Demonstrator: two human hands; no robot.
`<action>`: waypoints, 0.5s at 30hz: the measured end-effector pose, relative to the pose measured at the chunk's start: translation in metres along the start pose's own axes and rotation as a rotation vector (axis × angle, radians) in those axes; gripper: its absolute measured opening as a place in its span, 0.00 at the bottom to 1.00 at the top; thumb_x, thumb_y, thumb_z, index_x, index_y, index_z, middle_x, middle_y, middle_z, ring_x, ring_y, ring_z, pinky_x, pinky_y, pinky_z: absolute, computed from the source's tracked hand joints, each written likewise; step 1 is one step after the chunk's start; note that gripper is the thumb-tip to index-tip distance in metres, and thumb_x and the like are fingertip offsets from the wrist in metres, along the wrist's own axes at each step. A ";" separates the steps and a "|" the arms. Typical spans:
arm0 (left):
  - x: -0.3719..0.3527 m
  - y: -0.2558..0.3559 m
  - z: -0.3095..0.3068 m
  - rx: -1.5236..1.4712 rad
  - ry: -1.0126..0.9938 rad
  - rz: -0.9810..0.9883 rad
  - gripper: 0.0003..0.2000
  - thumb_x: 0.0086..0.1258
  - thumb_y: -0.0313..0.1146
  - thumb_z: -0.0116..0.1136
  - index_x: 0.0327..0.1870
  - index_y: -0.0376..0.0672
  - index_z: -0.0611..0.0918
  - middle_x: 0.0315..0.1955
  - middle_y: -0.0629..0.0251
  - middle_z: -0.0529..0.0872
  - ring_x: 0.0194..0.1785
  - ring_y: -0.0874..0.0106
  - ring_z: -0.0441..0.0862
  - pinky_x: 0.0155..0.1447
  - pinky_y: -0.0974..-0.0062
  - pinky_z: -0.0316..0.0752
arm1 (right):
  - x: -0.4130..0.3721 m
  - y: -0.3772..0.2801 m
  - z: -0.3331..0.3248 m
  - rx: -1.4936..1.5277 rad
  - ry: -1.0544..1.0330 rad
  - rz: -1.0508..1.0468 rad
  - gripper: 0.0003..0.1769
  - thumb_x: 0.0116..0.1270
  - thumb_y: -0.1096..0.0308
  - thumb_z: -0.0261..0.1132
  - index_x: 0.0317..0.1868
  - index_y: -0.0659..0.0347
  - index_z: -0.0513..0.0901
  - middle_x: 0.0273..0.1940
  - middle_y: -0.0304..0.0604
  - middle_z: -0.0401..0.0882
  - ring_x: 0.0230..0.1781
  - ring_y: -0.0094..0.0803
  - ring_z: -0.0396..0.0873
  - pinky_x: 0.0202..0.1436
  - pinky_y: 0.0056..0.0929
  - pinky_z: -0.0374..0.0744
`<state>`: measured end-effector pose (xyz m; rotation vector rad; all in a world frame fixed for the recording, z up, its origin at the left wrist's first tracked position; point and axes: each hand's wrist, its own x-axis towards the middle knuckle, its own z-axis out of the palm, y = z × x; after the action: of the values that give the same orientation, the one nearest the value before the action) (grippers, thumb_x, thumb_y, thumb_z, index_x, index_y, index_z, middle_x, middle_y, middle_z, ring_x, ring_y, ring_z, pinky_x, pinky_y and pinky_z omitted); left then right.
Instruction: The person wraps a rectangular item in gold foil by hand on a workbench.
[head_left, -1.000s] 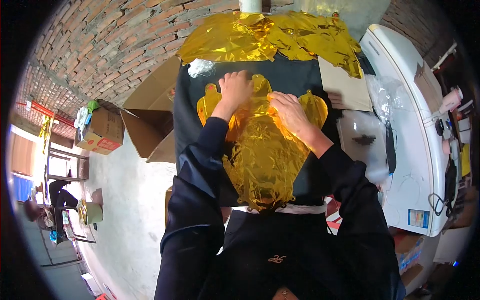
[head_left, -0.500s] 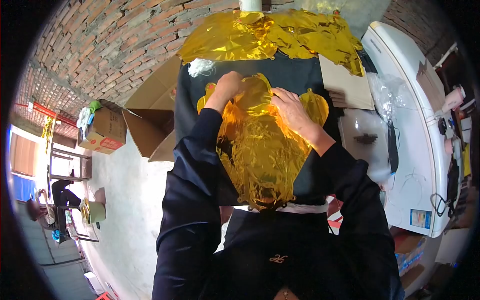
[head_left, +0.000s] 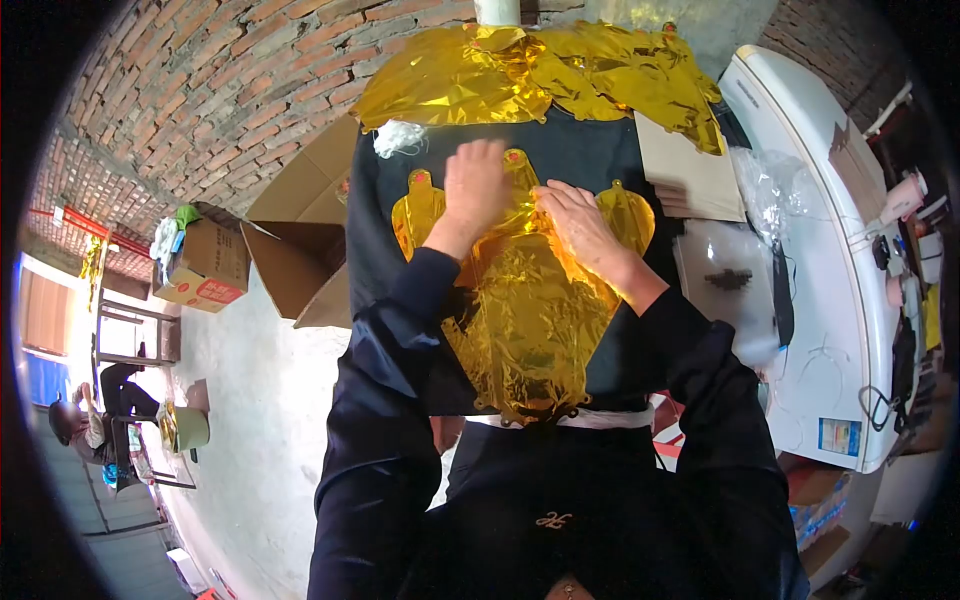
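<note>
A shiny gold foil balloon (head_left: 530, 330), flat and wrinkled with rounded, tabbed lobes, lies on the black cloth-covered work surface (head_left: 610, 365) in front of me. My left hand (head_left: 475, 195) is palm down over its upper left part, fingers stretched away from me and slightly blurred. On the upper right part rests my right hand (head_left: 588, 228), its fingers laid out across the foil near the middle lobe; the thumb is hidden. Small red marks show on the top lobes. More gold foil pieces (head_left: 455, 80) are spread along the far edge.
White thread (head_left: 400, 138) lies at the far left corner. Cardboard sheets (head_left: 690, 165) and clear plastic bags (head_left: 730, 280) are on the right, beside a white appliance (head_left: 825, 300). An open cardboard box (head_left: 300, 260) stands left. Another person (head_left: 95, 425) sits far left.
My left hand has moved right and turned from curled at the foil's upper left to stretched out, uncovering the left lobe. My right hand has shifted slightly left and toward me.
</note>
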<state>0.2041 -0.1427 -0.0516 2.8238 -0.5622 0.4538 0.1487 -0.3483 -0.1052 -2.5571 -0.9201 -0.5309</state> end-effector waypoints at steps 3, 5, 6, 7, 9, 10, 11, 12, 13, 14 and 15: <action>-0.004 -0.001 0.030 -0.199 0.057 0.364 0.22 0.79 0.41 0.57 0.70 0.44 0.78 0.70 0.54 0.78 0.77 0.53 0.69 0.80 0.55 0.61 | 0.002 -0.004 -0.006 -0.017 -0.022 0.016 0.16 0.73 0.73 0.56 0.60 0.61 0.76 0.64 0.47 0.77 0.74 0.47 0.68 0.74 0.46 0.66; -0.007 -0.001 0.032 -0.259 -0.093 0.323 0.23 0.82 0.44 0.50 0.73 0.44 0.76 0.74 0.55 0.74 0.80 0.54 0.64 0.82 0.55 0.56 | 0.000 -0.005 -0.004 -0.018 -0.015 0.020 0.16 0.72 0.73 0.56 0.59 0.60 0.77 0.63 0.46 0.77 0.74 0.46 0.69 0.73 0.46 0.66; -0.009 -0.002 0.033 -0.290 -0.169 0.301 0.24 0.84 0.46 0.47 0.74 0.45 0.75 0.76 0.56 0.73 0.82 0.55 0.62 0.84 0.55 0.53 | 0.001 -0.004 -0.002 -0.016 0.004 0.010 0.16 0.71 0.73 0.57 0.59 0.60 0.77 0.63 0.46 0.77 0.74 0.46 0.69 0.73 0.46 0.66; -0.010 -0.003 0.036 -0.387 -0.213 0.197 0.25 0.86 0.47 0.41 0.76 0.46 0.73 0.78 0.59 0.69 0.84 0.58 0.57 0.86 0.56 0.47 | 0.001 -0.004 -0.002 -0.014 0.021 0.000 0.16 0.71 0.73 0.57 0.58 0.60 0.77 0.63 0.46 0.78 0.74 0.46 0.69 0.73 0.46 0.67; -0.012 -0.004 0.044 -0.325 -0.160 0.237 0.24 0.84 0.44 0.42 0.74 0.45 0.75 0.77 0.59 0.71 0.82 0.57 0.60 0.84 0.54 0.51 | 0.000 -0.003 -0.004 0.028 0.037 -0.014 0.16 0.68 0.76 0.60 0.56 0.61 0.79 0.62 0.47 0.79 0.73 0.47 0.70 0.72 0.47 0.68; -0.014 -0.006 0.047 -0.293 -0.133 0.254 0.24 0.82 0.43 0.42 0.73 0.44 0.76 0.76 0.58 0.72 0.82 0.56 0.62 0.84 0.53 0.53 | 0.000 -0.003 -0.004 0.050 0.045 -0.023 0.16 0.67 0.77 0.61 0.55 0.62 0.80 0.62 0.48 0.79 0.73 0.47 0.70 0.71 0.47 0.68; -0.017 -0.005 0.050 -0.282 -0.109 0.259 0.24 0.82 0.42 0.43 0.74 0.45 0.75 0.76 0.59 0.72 0.81 0.56 0.62 0.84 0.53 0.53 | -0.001 -0.003 -0.002 0.039 0.094 -0.036 0.16 0.66 0.78 0.62 0.54 0.63 0.80 0.59 0.48 0.81 0.70 0.47 0.73 0.70 0.46 0.70; -0.019 -0.006 0.053 -0.246 -0.086 0.278 0.24 0.82 0.42 0.43 0.74 0.45 0.75 0.76 0.59 0.72 0.81 0.57 0.62 0.84 0.53 0.53 | -0.003 -0.003 -0.002 0.054 0.088 -0.036 0.15 0.65 0.77 0.62 0.52 0.62 0.80 0.57 0.47 0.80 0.69 0.47 0.73 0.69 0.45 0.71; -0.020 -0.006 0.054 -0.209 -0.062 0.300 0.24 0.82 0.42 0.43 0.74 0.45 0.74 0.76 0.60 0.72 0.81 0.57 0.62 0.84 0.53 0.54 | -0.005 -0.003 -0.005 0.066 0.084 -0.035 0.14 0.65 0.76 0.61 0.51 0.62 0.80 0.55 0.46 0.80 0.67 0.47 0.74 0.69 0.44 0.71; -0.020 -0.005 0.055 -0.173 -0.036 0.322 0.24 0.82 0.42 0.44 0.75 0.45 0.74 0.76 0.60 0.72 0.81 0.58 0.63 0.84 0.53 0.54 | -0.007 -0.004 -0.008 0.077 0.081 -0.034 0.13 0.65 0.74 0.61 0.50 0.61 0.80 0.53 0.45 0.80 0.65 0.46 0.75 0.68 0.43 0.71; -0.021 -0.005 0.056 -0.157 -0.032 0.320 0.24 0.82 0.42 0.44 0.75 0.45 0.74 0.76 0.60 0.72 0.81 0.58 0.63 0.84 0.53 0.54 | -0.010 -0.006 -0.010 0.067 0.082 -0.044 0.12 0.64 0.74 0.62 0.48 0.61 0.80 0.51 0.45 0.80 0.63 0.46 0.76 0.67 0.42 0.72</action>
<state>0.2017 -0.1468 -0.1115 2.6024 -1.0174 0.3994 0.1356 -0.3538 -0.0996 -2.4421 -0.9510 -0.6027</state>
